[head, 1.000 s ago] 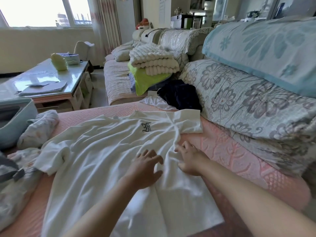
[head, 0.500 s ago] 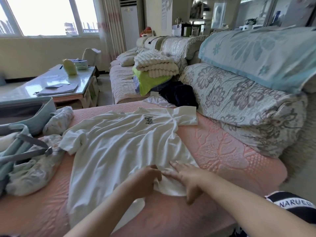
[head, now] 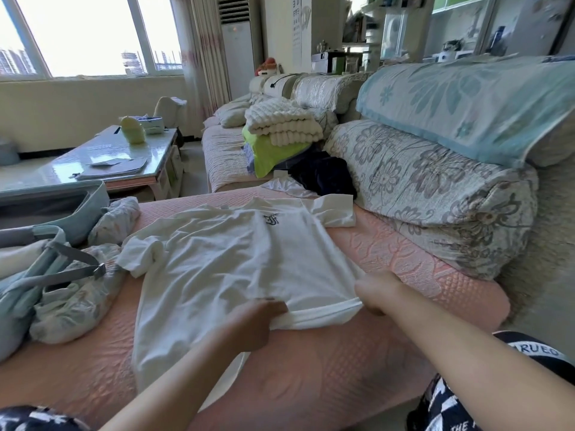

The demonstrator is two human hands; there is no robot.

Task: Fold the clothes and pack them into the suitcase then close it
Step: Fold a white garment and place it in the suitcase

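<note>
White T-shirt (head: 236, 262) lies unfolded at the sofa's (head: 404, 253) front edge, left hand (head: 252, 318) and right hand (head: 376, 290) gripping its hem; suitcase (head: 62, 209) open.

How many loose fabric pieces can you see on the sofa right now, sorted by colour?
White: 2, the T-shirt and a crumpled cloth
Navy: 1, a garment
Lime green: 1, a cloth
Cream: 1, a ribbed blanket
Pale printed: 2, a far bundle and a near bundle
Total: 7
</note>
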